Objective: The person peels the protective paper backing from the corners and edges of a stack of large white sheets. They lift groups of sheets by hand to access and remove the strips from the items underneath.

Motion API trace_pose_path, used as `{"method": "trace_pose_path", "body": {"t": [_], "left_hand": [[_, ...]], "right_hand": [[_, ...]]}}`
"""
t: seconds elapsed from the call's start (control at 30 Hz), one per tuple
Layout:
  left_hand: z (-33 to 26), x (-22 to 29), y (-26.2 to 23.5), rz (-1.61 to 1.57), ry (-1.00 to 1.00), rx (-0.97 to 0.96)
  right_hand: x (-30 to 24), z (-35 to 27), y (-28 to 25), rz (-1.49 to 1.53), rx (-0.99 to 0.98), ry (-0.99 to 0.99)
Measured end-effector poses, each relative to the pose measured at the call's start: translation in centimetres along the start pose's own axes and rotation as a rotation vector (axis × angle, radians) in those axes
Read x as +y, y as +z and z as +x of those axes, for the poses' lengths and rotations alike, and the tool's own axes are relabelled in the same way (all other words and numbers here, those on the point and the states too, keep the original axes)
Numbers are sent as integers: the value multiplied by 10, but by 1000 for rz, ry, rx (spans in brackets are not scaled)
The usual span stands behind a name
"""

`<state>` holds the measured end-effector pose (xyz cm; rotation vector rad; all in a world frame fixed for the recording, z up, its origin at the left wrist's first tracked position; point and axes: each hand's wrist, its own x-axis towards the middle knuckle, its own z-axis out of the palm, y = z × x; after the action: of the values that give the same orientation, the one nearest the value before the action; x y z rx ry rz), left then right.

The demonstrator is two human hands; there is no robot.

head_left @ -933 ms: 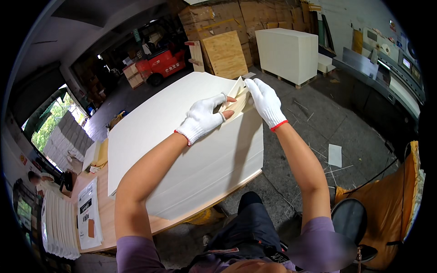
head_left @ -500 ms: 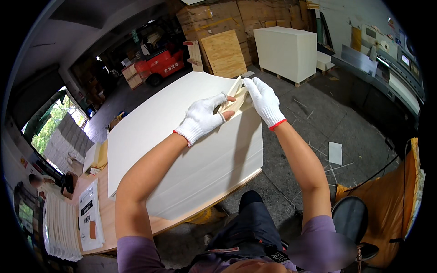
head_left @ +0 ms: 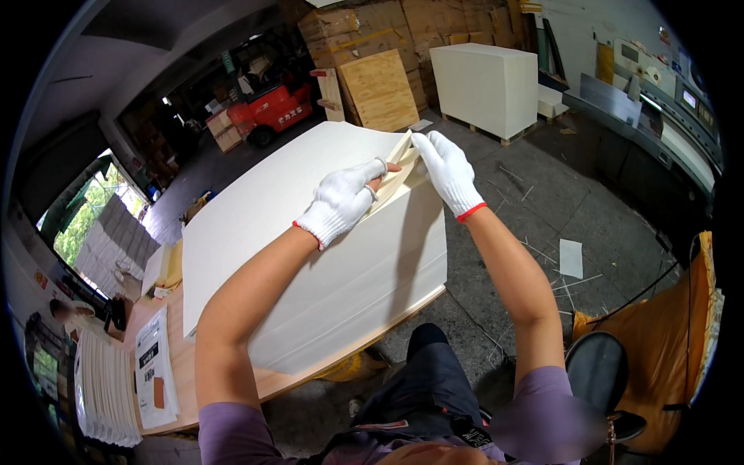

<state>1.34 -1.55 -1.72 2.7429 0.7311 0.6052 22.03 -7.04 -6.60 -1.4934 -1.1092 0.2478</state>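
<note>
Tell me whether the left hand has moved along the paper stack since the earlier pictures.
No. The gloved left hand stays at the same far corner of the white paper stack, pinching the lifted sheets opposite the right hand.

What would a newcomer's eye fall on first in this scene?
First, the tall stack of cream paper sheets on the wooden table, centre. At its far corner, the gloved left hand and right hand lift a few sheets. Behind, upper left, stands a red forklift.

This is a warehouse or paper-processing workshop: a red forklift [head_left: 273,108] stands in the back, cardboard boxes [head_left: 364,31] and a wooden pallet [head_left: 380,91] beside a tall white sheet stack [head_left: 484,85] on the concrete floor [head_left: 542,209].
</note>
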Motion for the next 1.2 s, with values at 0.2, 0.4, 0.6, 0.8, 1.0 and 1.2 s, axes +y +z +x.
{"method": "trace_pose_path", "body": {"t": [0.2, 0.4, 0.6, 0.8, 1.0, 1.2], "left_hand": [[-5, 18, -5, -8, -86, -84], [-11, 8, 6, 136, 286, 178], [-5, 17, -1, 312, -20, 31], [34, -16, 13, 367, -78, 46], [35, -14, 9, 249, -85, 3], [9, -23, 12, -222, -65, -5]], "right_hand": [[-1, 0, 1, -2, 23, -10], [17, 6, -28, 193, -25, 37], [11, -2, -35, -621, -246, -208], [-2, 1, -39, -712, -286, -321], [8, 21, -28, -437, -149, -476], [5, 11, -8, 117, -186, 127]]}}
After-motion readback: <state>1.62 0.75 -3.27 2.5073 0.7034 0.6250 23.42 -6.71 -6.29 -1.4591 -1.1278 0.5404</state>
